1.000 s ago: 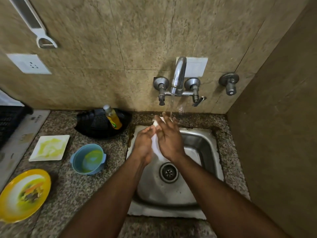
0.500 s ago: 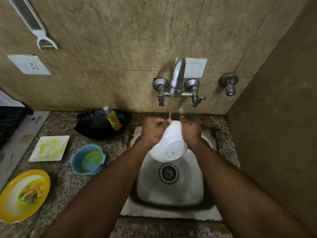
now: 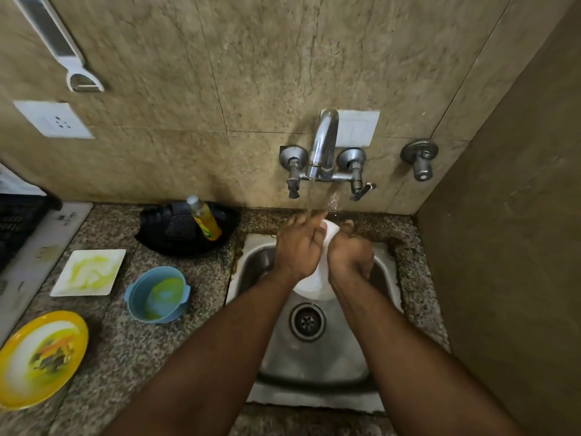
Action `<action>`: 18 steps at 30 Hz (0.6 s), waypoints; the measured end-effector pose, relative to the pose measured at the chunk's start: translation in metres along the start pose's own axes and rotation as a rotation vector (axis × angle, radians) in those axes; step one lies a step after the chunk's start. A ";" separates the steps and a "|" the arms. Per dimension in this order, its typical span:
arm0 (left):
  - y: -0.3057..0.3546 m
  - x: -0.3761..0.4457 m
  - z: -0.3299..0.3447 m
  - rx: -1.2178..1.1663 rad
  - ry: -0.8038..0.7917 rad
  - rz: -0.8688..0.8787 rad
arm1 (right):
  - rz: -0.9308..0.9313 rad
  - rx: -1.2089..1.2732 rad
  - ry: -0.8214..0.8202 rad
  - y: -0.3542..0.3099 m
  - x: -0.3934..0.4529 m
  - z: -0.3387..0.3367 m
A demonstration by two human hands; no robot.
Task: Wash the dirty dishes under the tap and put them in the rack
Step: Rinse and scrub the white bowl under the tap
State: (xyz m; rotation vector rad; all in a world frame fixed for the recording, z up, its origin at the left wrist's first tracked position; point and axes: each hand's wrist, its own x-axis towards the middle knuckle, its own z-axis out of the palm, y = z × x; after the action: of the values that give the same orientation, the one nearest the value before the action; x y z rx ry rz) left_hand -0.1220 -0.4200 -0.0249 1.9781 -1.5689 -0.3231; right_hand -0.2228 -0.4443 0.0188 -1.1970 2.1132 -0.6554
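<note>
A white bowl point(image 3: 316, 283) is held between both hands over the steel sink point(image 3: 317, 357), under water running from the tap point(image 3: 323, 146). My left hand point(image 3: 298, 247) lies against its left side with fingers reaching up toward the stream. My right hand point(image 3: 350, 254) grips its right side with curled fingers. Most of the bowl is hidden by the hands. On the counter to the left sit a dirty white square plate point(image 3: 89, 272), a blue bowl point(image 3: 157, 294) with yellow residue and a dirty yellow plate point(image 3: 41, 358).
A soap bottle point(image 3: 204, 221) leans in a black holder point(image 3: 185, 231) behind the blue bowl. A black crate point(image 3: 15, 228) stands at the far left edge. A side wall closes off the right. A second valve point(image 3: 419, 160) sticks out of the wall.
The bowl has turned between the hands, from showing its underside to being mostly covered. The left hand's fingers have stretched up toward the water stream.
</note>
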 end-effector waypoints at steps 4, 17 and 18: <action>0.005 0.008 0.002 -0.143 0.025 -0.345 | 0.008 0.029 -0.045 0.001 -0.017 0.000; 0.003 0.018 -0.015 -0.464 -0.080 -0.654 | 0.024 0.089 0.032 0.017 -0.005 -0.008; -0.003 0.022 -0.016 -0.575 -0.120 -0.718 | 0.033 0.116 0.034 0.020 -0.003 -0.010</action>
State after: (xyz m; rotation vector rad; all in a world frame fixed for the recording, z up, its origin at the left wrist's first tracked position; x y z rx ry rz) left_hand -0.1048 -0.4353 -0.0105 1.9797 -0.6425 -1.0577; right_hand -0.2407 -0.4315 0.0132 -1.0922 2.0884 -0.7771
